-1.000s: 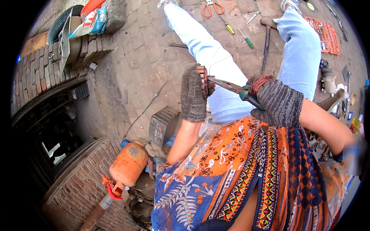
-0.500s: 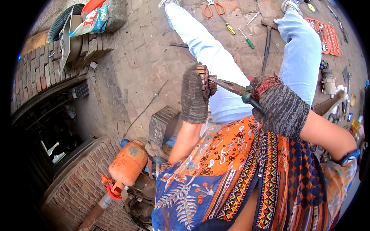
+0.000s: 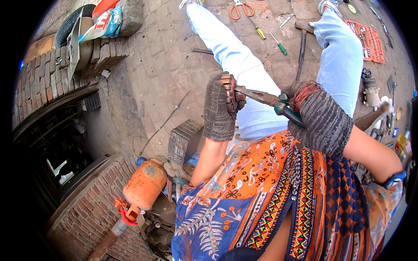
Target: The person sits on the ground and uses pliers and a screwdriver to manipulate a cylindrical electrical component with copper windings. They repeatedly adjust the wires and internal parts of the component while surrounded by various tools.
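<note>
In a dark grey knitted glove, my left hand point(image 3: 216, 106) is closed round a ring-shaped motor core with copper windings point(image 3: 229, 93), held upright over my left thigh. My right hand point(image 3: 325, 122), gloved alike, grips long-nose pliers point(image 3: 264, 98) with dark green handles. The jaw tips meet the windings on the core's right side; whether a strand is pinched there is too small to tell. A tangle of reddish copper wire point(image 3: 306, 95) lies on the fingers of my right glove. One thin strand arcs above my hands across my jeans.
Beyond my legs lie orange-handled scissors point(image 3: 241, 9), a yellow screwdriver point(image 3: 260, 32), a green screwdriver point(image 3: 279, 44) and a hammer point(image 3: 302, 52). A red tool case point(image 3: 368, 41) is at far right. To my left stand a grey metal block point(image 3: 183, 141) and an orange tank point(image 3: 146, 185).
My right hand and the pliers have shifted slightly right, and the handles look more spread. A thin wire strand now shows over the jeans. My left hand is almost unmoved.
</note>
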Action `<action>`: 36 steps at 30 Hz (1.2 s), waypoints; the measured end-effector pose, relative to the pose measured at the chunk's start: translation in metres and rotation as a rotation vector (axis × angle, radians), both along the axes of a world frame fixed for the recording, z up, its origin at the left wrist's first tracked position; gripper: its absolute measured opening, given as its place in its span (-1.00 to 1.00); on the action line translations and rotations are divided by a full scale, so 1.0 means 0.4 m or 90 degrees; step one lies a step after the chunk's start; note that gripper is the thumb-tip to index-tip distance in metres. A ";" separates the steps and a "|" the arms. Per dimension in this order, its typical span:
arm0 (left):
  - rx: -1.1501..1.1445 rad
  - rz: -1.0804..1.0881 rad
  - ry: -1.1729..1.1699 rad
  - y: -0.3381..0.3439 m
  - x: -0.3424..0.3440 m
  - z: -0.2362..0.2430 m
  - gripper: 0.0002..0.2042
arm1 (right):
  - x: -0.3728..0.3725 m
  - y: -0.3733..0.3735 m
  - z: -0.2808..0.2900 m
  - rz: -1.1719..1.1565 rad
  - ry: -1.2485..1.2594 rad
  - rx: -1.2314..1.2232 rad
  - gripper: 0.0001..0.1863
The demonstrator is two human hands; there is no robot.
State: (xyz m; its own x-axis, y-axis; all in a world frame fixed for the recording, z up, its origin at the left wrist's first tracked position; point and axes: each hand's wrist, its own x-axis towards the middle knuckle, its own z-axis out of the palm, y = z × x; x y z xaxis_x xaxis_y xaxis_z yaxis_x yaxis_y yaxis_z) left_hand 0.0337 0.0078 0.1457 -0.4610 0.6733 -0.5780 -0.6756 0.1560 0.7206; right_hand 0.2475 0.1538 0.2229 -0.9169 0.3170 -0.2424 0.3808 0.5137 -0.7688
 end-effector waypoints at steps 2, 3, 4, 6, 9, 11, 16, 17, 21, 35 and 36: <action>-0.006 0.018 0.001 0.000 0.004 0.002 -0.45 | 0.003 0.003 0.005 -0.010 0.003 -0.028 -0.73; -0.007 0.028 -0.004 0.000 0.003 -0.002 -0.46 | -0.002 0.012 0.017 -0.014 -0.011 -0.069 -0.70; -0.009 0.039 -0.009 0.001 0.002 -0.005 -0.47 | -0.005 0.017 0.023 -0.018 -0.026 -0.110 -0.67; -0.046 0.015 0.011 0.006 0.007 0.013 -0.48 | -0.002 0.018 0.020 -0.036 -0.039 -0.131 -0.68; -0.033 -0.019 -0.021 0.001 0.000 0.005 -0.50 | -0.005 0.033 0.025 0.026 -0.116 -0.141 -0.68; -0.022 -0.020 -0.041 -0.011 -0.004 -0.016 -0.51 | -0.009 0.039 0.023 0.078 -0.141 -0.136 -0.66; -0.034 -0.013 0.012 0.003 0.027 0.029 -0.53 | -0.003 0.042 0.011 0.121 -0.118 -0.093 -0.61; -0.034 -0.022 -0.004 -0.006 0.021 0.017 -0.53 | 0.002 0.039 0.006 0.117 -0.116 -0.073 -0.60; -0.026 -0.035 -0.020 -0.023 0.005 -0.021 -0.53 | 0.009 0.028 0.002 0.100 -0.150 -0.029 -0.57; 0.061 0.002 -0.144 -0.028 0.003 0.006 -0.52 | 0.021 0.024 -0.009 0.068 -0.017 -0.063 -0.62; 0.063 0.003 -0.168 -0.033 -0.006 -0.005 -0.52 | 0.025 0.018 -0.025 0.072 0.001 -0.064 -0.63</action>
